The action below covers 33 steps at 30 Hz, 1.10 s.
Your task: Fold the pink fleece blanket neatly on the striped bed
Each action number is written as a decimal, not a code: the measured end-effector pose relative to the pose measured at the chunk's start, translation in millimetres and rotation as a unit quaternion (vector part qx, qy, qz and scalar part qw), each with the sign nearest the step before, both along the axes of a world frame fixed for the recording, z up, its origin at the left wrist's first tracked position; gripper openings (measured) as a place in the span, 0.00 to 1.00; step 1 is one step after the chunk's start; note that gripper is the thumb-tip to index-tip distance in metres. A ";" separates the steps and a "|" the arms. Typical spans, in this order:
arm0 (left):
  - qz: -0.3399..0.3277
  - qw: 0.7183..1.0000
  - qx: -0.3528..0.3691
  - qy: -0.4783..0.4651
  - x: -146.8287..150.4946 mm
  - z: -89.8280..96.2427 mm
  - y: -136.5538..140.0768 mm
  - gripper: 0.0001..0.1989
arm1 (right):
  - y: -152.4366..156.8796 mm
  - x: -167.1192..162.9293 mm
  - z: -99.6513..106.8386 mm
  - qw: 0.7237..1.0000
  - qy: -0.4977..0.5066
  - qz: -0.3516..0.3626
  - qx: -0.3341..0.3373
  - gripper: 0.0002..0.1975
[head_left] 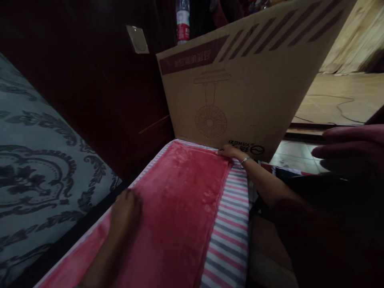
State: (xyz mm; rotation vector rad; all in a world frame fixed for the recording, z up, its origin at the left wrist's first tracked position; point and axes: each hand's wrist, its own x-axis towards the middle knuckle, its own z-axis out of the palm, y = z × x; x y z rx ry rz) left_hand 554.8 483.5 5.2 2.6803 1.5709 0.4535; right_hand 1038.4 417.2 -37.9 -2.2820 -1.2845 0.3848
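Note:
A plush pink-red blanket (183, 192) lies spread out over a sheet with pink, grey and white stripes (228, 232). At the blanket's far right corner, my right hand (229, 152) has its fingers closed on the edge, and a silver bracelet circles that wrist. My left hand (126, 206) is over the blanket's left side, close to its long edge. Motion blurs its fingers, so their grip does not show.
A large cardboard box (255, 88) with a printed fan drawing stands at the far end. Behind it rises a bottle with a red and white label (183, 24). Dark panelling (105, 80) and patterned wallpaper (33, 176) border the left. Dark red cloth (357, 140) hangs at right.

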 end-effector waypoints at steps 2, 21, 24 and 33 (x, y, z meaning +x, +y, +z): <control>-0.118 0.993 -0.013 -0.019 24.0 -2.0 -31.0 0.15 | -12.1 -6.1 -3.1 1.000 -0.008 -0.020 0.012 0.11; -0.316 0.940 -0.020 0.124 86.6 -76.6 -136.9 0.11 | -31.8 -31.3 -8.1 0.994 -0.036 -0.107 -0.012 0.14; -0.315 0.944 0.006 0.092 80.5 -89.2 -136.0 0.12 | -31.8 -30.8 -8.7 0.994 -0.045 -0.099 -0.021 0.14; -0.365 0.931 0.002 -0.022 63.9 -73.5 -158.0 0.10 | -33.2 -26.2 -18.7 0.993 -0.076 -0.086 -0.015 0.12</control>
